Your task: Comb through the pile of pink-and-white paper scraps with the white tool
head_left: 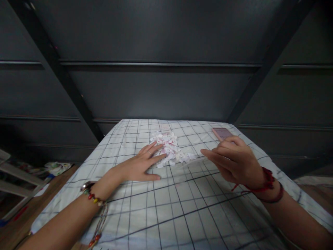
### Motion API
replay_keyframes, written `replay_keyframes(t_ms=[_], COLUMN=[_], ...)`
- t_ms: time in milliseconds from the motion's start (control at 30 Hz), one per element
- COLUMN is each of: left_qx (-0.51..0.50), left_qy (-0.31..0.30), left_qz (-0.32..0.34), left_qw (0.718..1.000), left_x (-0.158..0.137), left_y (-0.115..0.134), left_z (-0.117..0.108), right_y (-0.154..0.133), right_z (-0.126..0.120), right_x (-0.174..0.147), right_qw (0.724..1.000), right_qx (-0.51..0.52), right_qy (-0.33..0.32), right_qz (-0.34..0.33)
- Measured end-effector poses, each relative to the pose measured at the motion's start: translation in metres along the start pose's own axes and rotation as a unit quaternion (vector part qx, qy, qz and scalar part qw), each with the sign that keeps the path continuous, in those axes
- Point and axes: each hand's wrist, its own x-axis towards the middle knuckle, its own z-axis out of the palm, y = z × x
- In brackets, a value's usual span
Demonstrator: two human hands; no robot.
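The work surface is a table under a white cloth (177, 205) printed with a grid of dark lines. Its far edge meets a dark grey panelled wall (156, 93) fitted with horizontal rails and slanting beams.

A loose pile of paper scraps (170, 146) lies on the cloth, toward the far half of the table and between the two hands. The scraps are white with pink areas. The pile tapers toward the right hand at its near end.

Left hand (142, 165): palm down, fingers spread wide, thumb set apart from them. The fingertips overlap the left side of the pile. A ring (149, 152) sits on one finger, and a beaded bracelet (95, 199) encircles the wrist, with cord ends hanging down.

Right hand (235, 161): positioned to the right of the pile, fingers partly curled, one finger directed toward the scraps. Whether anything is pinched in this hand cannot be told from this angle. A red cord bracelet (269, 180) is worn at the wrist.

A phone (221, 133) with a pink edge lies flat beyond the right hand, which partly covers it from view. At the far left, a white frame (19, 175) stands over a brown floor (58, 187).
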Motion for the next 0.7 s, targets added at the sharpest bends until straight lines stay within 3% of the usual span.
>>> replay_keyframes(t_ms=[167, 367, 700], left_qx=[0.000, -0.006, 0.013], left_qy=[-0.004, -0.005, -0.016], left_qz=[0.002, 0.011, 0.021], left_qw=[1.000, 1.000, 1.000], left_x=[0.001, 0.004, 0.003], left_y=[0.001, 0.004, 0.006], left_z=[0.000, -0.001, 0.001], right_y=[-0.003, -0.005, 0.002], right_z=[0.001, 0.008, -0.004], right_x=[0.003, 0.007, 0.003], right_qw=[0.998, 0.997, 0.999], right_qx=[-0.023, -0.077, -0.043], right_qy=[0.044, -0.012, -0.024], right_qz=[0.025, 0.009, -0.007])
